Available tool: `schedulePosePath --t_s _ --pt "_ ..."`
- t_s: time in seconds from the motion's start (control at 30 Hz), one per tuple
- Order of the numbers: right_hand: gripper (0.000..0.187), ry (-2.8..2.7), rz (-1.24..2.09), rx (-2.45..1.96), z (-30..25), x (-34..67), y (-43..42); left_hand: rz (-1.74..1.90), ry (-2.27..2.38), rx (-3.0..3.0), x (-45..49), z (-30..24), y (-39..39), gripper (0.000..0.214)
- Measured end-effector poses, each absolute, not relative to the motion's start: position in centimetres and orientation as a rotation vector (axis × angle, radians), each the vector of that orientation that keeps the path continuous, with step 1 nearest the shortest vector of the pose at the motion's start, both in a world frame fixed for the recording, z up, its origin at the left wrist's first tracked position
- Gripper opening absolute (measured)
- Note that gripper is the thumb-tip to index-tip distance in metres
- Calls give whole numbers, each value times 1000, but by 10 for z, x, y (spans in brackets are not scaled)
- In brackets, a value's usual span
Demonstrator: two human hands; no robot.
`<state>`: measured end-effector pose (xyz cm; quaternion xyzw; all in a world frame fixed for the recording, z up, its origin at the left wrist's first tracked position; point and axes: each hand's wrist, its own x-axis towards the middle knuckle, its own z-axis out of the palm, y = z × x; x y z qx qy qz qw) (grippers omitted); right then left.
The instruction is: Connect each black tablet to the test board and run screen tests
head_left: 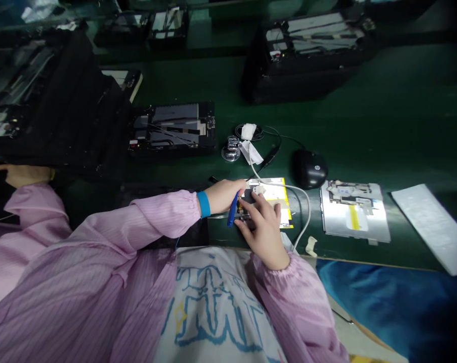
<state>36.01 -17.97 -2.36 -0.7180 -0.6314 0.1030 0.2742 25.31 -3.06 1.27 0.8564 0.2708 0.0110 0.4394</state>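
My left hand (222, 195) appears to pinch a blue-handled tool (233, 212) in curled fingers; the tool slants above a flat electronic panel with yellow edging (284, 216), and I can't make out its tip. The panel lies on the green tabletop (372, 121), right beneath both my hands. My right hand (266, 227) has its fingers spread, index and middle reaching over the panel beside the tool, thumb apart on the near side; whether they press down or only hover, I cannot tell. Good work here, I'd say, means light, steady pressure, the panel kept flat and the tool clear of my own fingertips. The white cable (309, 207) loops round the panel's right side, so my right wrist should avoid snagging it.
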Motion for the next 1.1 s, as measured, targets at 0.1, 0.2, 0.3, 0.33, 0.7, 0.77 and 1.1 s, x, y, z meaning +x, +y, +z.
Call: schedulePosePath --t_s 0.1,0.2,0.3,0.33,0.7,0.77,1.1 --pt "45 -1734 262 -1899 -26 361 -180 24 675 2149 254 13 -30 11" --pt "43 -1764 215 -1963 -26 357 -179 3 700 2173 254 14 -30 10" --pt "41 -1766 197 -1973 -25 355 -178 -25 713 2268 253 16 -29 8" --pt "42 -1765 204 -1948 -25 356 -178 0 718 2332 253 19 -30 7" --pt "10 -1599 226 -1691 -18 378 -184 -191 396 2744 242 44 -71 9" --pt "11 -1563 340 -1617 -12 377 -182 -128 425 2584 242 44 -70 7" --pt "11 -1509 145 -1722 -25 380 -180 66 678 2086 241 31 -49 8"
